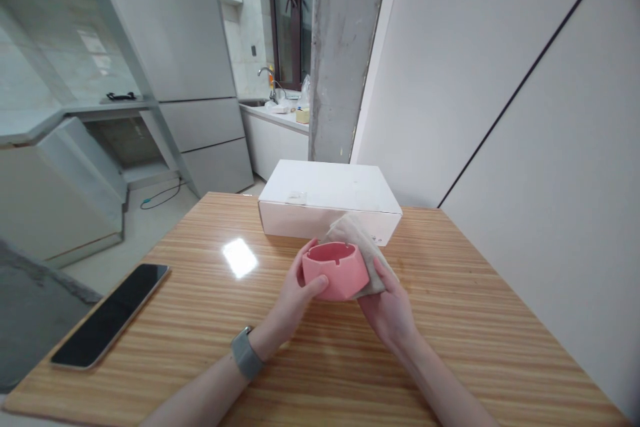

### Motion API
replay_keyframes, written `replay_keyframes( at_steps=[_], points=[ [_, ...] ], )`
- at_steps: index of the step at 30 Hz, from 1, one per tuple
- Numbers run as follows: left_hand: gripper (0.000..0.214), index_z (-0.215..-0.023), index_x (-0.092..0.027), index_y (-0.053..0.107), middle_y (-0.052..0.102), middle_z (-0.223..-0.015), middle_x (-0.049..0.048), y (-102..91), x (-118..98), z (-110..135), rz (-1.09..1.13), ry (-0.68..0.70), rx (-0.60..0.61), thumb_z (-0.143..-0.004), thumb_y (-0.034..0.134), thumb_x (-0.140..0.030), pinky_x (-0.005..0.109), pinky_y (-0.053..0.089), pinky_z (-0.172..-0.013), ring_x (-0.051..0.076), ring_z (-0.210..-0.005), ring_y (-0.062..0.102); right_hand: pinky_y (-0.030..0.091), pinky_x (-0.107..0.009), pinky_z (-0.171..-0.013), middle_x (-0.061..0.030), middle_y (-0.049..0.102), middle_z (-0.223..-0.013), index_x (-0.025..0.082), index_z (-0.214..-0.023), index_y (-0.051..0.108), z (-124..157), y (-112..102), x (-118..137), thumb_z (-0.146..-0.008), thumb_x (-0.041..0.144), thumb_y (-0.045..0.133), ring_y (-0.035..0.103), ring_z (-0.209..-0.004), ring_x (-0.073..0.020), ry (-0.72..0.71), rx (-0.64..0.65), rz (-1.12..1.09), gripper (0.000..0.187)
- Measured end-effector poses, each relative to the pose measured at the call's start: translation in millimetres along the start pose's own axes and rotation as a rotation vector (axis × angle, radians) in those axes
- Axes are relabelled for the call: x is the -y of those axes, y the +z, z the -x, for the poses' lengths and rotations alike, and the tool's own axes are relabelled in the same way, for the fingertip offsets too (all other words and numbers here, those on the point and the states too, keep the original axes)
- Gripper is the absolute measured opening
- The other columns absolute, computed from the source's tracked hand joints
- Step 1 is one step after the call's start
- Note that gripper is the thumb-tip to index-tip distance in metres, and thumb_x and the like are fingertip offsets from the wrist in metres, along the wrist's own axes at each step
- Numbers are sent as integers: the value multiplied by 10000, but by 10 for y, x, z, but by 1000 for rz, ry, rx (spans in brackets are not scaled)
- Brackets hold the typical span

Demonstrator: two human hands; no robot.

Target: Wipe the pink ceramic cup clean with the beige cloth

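Observation:
A pink faceted ashtray (pixel 340 277) with notches in its rim is held above the table in front of me. My left hand (pixel 299 283) grips it from the left, thumb on the near side and fingers round the far side. On the right, my right hand (pixel 389 300) is closed on a folded grey-beige cloth (pixel 370 267), thumb on top and fingers beneath. The cloth lies against the ashtray's right side and stands up behind it. A watch with a grey band (pixel 247 353) is on my left wrist.
A white cardboard box (pixel 330 190) lies just beyond my hands on the wood-grain table (pixel 450 340). A smartphone (pixel 113 317) rests near the left edge. A white wall stands on the right; a fridge (pixel 165 33) and kitchen sink counter are behind.

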State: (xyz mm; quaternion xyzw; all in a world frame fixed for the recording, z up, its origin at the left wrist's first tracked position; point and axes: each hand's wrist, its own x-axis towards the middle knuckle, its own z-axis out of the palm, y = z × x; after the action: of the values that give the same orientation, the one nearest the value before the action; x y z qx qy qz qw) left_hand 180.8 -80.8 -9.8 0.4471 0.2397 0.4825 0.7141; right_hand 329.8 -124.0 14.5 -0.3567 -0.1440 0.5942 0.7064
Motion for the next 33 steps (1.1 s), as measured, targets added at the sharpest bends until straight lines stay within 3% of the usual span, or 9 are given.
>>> replay_keyframes(
  at_steps=[6, 13, 20, 23, 26, 29, 33],
  points=[
    [807, -1430, -201, 420, 578, -1357, 155, -43, 11, -54, 6, -23, -99, -738, 769, -426, 441, 424, -1037, 315, -1245, 531, 489, -435, -1039, -30, 754, -1126, 225, -1044, 747, 35, 17, -24, -729, 430, 739, 574, -1255, -295, -9, 17, 42, 377],
    [846, -1478, -193, 326, 571, -1358, 157, -111, 68, -88, -77, -12, -203, -771, 756, -373, 443, 383, -1085, 290, -1254, 530, 377, -483, -1133, -30, 713, -1217, 268, -1030, 753, 25, -38, -145, -756, 452, 723, 478, -1349, -296, -63, 53, 76, 332],
    [785, -1527, -238, 262, 530, -1432, 92, -38, 56, -82, 132, -152, -35, -849, 611, -426, 421, 291, -1157, 251, -1358, 438, 433, -441, -1101, -13, 734, -1174, 261, -1053, 749, -45, -89, -115, -744, 404, 739, 503, -1329, -282, -163, -42, 63, 341],
    [721, -1507, -276, 324, 500, -1466, 60, -25, 12, -52, 10, -137, -2, -862, 622, -401, 398, 230, -1186, 236, -1411, 360, 450, -451, -1082, -4, 745, -1147, 265, -1024, 756, -86, -117, -68, -763, 420, 713, 521, -1311, -285, -154, -57, 42, 306],
    [714, -1509, -289, 317, 484, -1473, 78, -45, -27, -25, -156, -62, 40, -880, 622, -434, 403, 272, -1164, 249, -1375, 407, 455, -456, -1071, -18, 746, -1146, 251, -1018, 758, -106, -137, -36, -783, 445, 697, 535, -1295, -295, -117, -25, 24, 311],
    [873, -1514, -269, 307, 502, -1436, 126, -66, -56, -19, -239, -1, 42, -777, 743, -440, 438, 352, -1105, 297, -1283, 497, 467, -457, -1053, -45, 756, -1121, 226, -1000, 764, -85, -121, -22, -770, 473, 703, 567, -1257, -314, -84, 3, 25, 343],
    [1048, -1504, -248, 330, 481, -1456, 152, -36, -95, -7, -111, -44, 101, -620, 859, -438, 464, 352, -1103, 353, -1329, 445, 469, -476, -1043, -71, 760, -1104, 213, -995, 765, -28, -73, -13, -748, 505, 716, 579, -1240, -333, -44, 44, 49, 386]
  ],
)
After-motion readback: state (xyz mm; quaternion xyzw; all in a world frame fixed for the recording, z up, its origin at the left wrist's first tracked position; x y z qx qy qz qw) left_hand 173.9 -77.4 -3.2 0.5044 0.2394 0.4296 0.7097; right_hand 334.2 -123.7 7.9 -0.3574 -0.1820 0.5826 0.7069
